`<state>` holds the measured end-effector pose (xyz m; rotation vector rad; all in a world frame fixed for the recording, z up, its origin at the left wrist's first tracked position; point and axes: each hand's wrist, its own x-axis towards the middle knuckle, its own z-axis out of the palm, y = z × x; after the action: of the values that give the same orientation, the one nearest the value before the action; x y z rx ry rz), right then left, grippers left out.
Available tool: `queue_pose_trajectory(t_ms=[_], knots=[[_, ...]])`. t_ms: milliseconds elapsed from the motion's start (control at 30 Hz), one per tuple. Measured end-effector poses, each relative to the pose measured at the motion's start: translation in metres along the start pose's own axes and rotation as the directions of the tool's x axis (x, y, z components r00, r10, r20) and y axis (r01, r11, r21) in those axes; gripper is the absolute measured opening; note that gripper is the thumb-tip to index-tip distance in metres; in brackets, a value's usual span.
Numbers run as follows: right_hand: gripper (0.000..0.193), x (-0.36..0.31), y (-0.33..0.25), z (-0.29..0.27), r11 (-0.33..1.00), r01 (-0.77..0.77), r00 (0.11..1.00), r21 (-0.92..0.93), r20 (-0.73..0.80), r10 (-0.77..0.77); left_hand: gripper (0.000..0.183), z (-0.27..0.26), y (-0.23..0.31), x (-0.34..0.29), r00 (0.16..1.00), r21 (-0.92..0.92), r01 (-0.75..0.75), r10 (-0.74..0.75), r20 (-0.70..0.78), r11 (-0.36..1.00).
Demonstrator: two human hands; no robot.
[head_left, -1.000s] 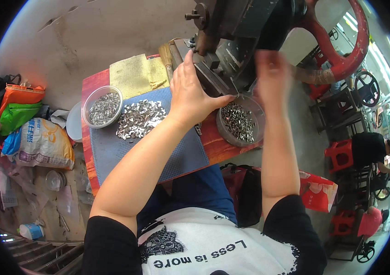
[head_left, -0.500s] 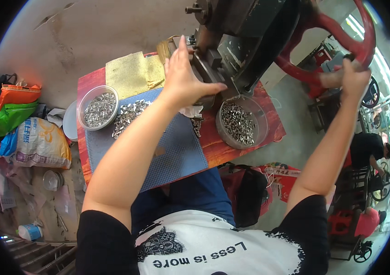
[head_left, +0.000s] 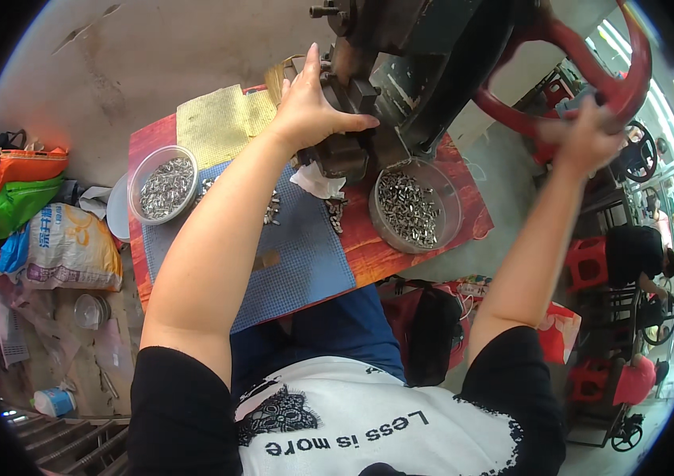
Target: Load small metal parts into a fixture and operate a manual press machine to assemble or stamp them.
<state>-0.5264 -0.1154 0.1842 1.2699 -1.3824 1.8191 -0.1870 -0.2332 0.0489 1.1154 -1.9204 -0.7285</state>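
Observation:
A dark hand press (head_left: 452, 40) with a red handwheel (head_left: 503, 117) stands at the far side of the table. My left hand (head_left: 303, 113) is at its metal bed, index finger pointing up and thumb stretched to the right; the other fingertips are partly hidden. My right hand (head_left: 588, 143), blurred by motion, is closed round the wheel's rim or grip. Beneath the press's front, a clear plastic tub (head_left: 450, 205) contains many small shiny metal pieces. More lie in a round tub (head_left: 137, 208) at the left and loose on the blue mat (head_left: 305, 274), partly behind my left forearm.
A yellow textured mat (head_left: 212, 123) lies at the table's back left, and a crumpled white tissue (head_left: 318, 181) is below the press bed. Bags and a printed sack (head_left: 75, 246) sit left of the table. People work at other wheeled machines on the far right.
My right hand has moved slightly left and down at the wheel. My left hand remains at the press bed, with its thumb a little further left. The whole view has shifted slightly.

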Motion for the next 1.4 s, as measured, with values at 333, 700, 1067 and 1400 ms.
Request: queue_pose_trajectory(t_ms=[333, 700, 1067, 1400], knots=[[0.031, 0.010, -0.009, 0.005, 0.975, -0.183, 0.982, 0.127, -0.021, 0.187, 0.146, 0.011, 0.022, -0.061, 0.989, 0.014, -0.048, 0.050, -0.138, 0.999], [0.051, -0.047, 0.026, 0.008, 0.979, -0.161, 0.987, 0.123, 0.000, 0.162, 0.141, 0.011, 0.035, -0.069, 0.947, 0.090, -0.185, 0.202, -0.249, 0.979], [0.034, -0.164, -0.080, -0.027, 0.349, -0.936, 0.133, -0.041, 0.878, 0.461, 0.139, 0.041, 0.090, -0.101, 0.806, 0.197, -0.576, 0.592, -0.026, 0.793], [0.036, -0.179, -0.065, -0.026, 0.938, -0.238, 0.526, -0.253, 0.778, 0.343, 0.130, -0.016, 0.079, -0.141, 0.937, 0.323, -0.242, 0.307, -0.167, 0.915]])
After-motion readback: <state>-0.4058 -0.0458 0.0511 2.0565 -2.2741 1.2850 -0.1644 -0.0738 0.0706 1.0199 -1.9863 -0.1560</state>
